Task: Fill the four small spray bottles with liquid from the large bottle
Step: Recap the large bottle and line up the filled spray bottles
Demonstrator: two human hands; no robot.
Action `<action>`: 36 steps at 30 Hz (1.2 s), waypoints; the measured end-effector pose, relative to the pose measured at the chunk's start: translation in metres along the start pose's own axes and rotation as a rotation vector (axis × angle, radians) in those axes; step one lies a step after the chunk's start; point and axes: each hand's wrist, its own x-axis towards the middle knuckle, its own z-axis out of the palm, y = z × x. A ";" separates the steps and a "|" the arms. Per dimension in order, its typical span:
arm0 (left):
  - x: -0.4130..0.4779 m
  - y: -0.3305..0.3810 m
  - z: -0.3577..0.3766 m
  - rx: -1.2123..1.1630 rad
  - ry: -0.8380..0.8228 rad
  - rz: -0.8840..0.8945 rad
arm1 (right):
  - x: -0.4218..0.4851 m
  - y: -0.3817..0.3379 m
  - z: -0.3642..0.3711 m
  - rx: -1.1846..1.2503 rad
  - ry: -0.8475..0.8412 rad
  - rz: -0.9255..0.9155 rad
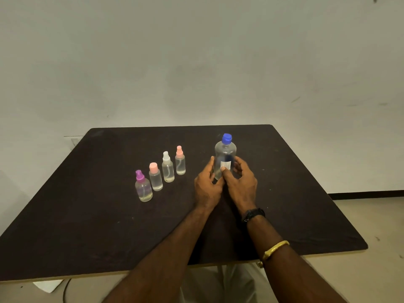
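The right fingers (238, 164) are curled round the right side of the large clear plastic bottle (225, 153), with the thumb pressed on its white label (225, 165). The label print is too small to read. The left fingers (211, 166) are curled against the bottle's lower left side. The right hand (241, 186) and left hand (206, 186) touch just in front of the bottle, with both forearms extended.

The bottle stands upright on the dark brown tabletop (306, 193) with its blue cap (227, 138) fitted.

Left of the bottle, four small clear bottles stand in a diagonal row:
- the pink-nozzle spray bottle (180, 164), nearest
- the white-nozzle spray bottle (168, 170)
- the pink-capped spray bottle (155, 179)
- the purple-nozzle spray bottle (143, 190), farthest

A black wristband (254, 213) and a gold bangle (276, 248) sit on the right arm.
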 end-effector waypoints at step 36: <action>-0.007 0.037 -0.012 0.002 0.248 0.199 | 0.000 -0.019 0.010 -0.098 0.260 -0.244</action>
